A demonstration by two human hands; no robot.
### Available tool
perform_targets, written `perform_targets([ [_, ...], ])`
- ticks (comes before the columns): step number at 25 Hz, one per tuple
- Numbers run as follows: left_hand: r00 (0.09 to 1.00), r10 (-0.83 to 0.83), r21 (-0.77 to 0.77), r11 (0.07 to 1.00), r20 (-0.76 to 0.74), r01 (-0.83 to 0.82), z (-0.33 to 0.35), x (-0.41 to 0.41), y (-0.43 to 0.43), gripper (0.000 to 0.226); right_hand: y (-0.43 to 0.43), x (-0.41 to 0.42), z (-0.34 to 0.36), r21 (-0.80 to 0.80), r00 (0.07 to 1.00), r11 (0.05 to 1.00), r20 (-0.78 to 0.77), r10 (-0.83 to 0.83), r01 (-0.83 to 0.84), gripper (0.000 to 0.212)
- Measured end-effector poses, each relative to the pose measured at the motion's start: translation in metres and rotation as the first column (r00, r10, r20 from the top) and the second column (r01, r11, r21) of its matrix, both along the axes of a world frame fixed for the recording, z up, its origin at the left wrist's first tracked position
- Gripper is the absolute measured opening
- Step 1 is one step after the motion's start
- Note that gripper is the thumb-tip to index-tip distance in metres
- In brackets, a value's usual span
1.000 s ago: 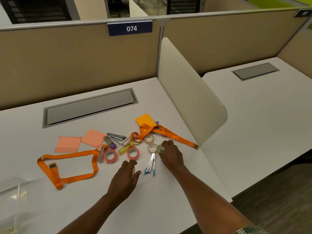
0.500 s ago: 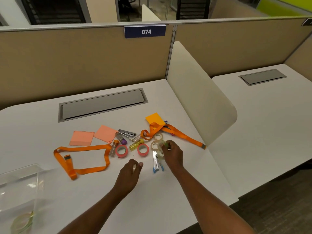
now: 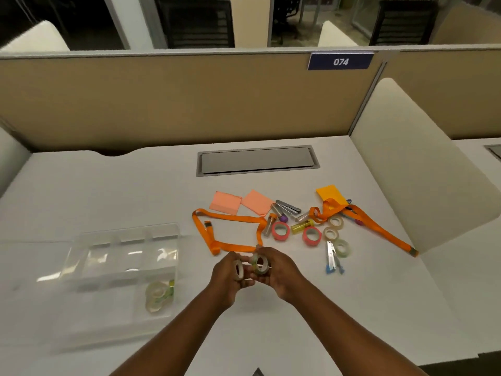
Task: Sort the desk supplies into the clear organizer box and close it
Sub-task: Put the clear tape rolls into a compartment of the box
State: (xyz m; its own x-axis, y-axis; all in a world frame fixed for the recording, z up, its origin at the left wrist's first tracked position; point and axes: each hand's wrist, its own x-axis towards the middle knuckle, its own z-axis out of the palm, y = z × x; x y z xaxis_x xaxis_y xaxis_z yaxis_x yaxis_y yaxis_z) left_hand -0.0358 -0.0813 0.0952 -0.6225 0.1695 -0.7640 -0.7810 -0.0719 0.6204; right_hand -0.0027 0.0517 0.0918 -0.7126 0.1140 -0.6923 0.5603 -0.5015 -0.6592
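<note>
Over the last half-second my view swung left, so the clear organizer box [image 3: 122,256] came whole into the lower left of the frame. Its lid seemed to lie open toward me, and a few stored tape rolls [image 3: 157,294] already sat in its near-right compartment.

Both hands had left the pile and met at lower centre, raised off the desk [image 3: 108,185]. The left hand [image 3: 226,280] curled its fingers round a pale tape roll [image 3: 238,270] held edge-on. The right hand [image 3: 282,275] pinched a greenish tape roll [image 3: 259,264] between thumb and fingertips, lifted from among the supplies. The two rolls were just beside each other. I judged this a pairing-up before a drop into the tape compartment, left of the hands.

Across the top ran the tan partition [image 3: 189,104]. The cream divider [image 3: 406,164] stood at right and the grey cable hatch [image 3: 257,160] lay at centre.

Most of the sorting remained:
- a looped lanyard [image 3: 230,221] and a long lanyard [image 3: 379,229], both orange
- pink sticky notes [image 3: 226,202]
- an orange sticky pad [image 3: 329,194]
- two pink tape rolls [image 3: 280,231]
- three loose clear rolls [image 3: 330,234]
- a yellow tube [image 3: 302,227]
- a purple-capped vial [image 3: 279,213]
- a small blue-tipped metal tool [image 3: 332,257]

The looped lanyard lay just above the hands, between box and pile. I judged it could snag later reaches.
</note>
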Motion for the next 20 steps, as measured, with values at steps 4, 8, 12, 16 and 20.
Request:
perform_targets([
  [4,1.000,-0.004,-0.072,0.997,-0.025,0.002,-0.002,-0.003,-0.087,0.028,-0.088,-0.018,0.002,0.014,0.985,0.985,0.025,0.170,-0.171,0.021],
  [8,0.995,-0.063,-0.264,0.964,-0.082,0.039,-0.011,-0.009,-0.162,0.026,-0.162,-0.029,0.003,0.081,0.942,0.939,0.045,0.333,-0.335,0.018],
  [12,0.925,-0.345,-0.549,0.809,-0.158,0.208,-0.021,-0.014,-0.204,0.028,-0.207,-0.042,0.001,0.261,0.907,0.869,0.110,0.407,-0.421,0.023],
  [16,0.715,-0.643,-0.804,0.561,-0.274,0.196,-0.025,-0.012,-0.218,0.050,-0.224,-0.049,0.001,0.436,0.885,0.776,0.133,0.446,-0.456,0.036],
  [20,0.589,-0.744,-0.849,0.498,-0.315,0.175,-0.031,-0.009,-0.223,0.047,-0.227,-0.053,-0.001,0.573,0.852,0.656,0.162,0.497,-0.491,0.036],
])
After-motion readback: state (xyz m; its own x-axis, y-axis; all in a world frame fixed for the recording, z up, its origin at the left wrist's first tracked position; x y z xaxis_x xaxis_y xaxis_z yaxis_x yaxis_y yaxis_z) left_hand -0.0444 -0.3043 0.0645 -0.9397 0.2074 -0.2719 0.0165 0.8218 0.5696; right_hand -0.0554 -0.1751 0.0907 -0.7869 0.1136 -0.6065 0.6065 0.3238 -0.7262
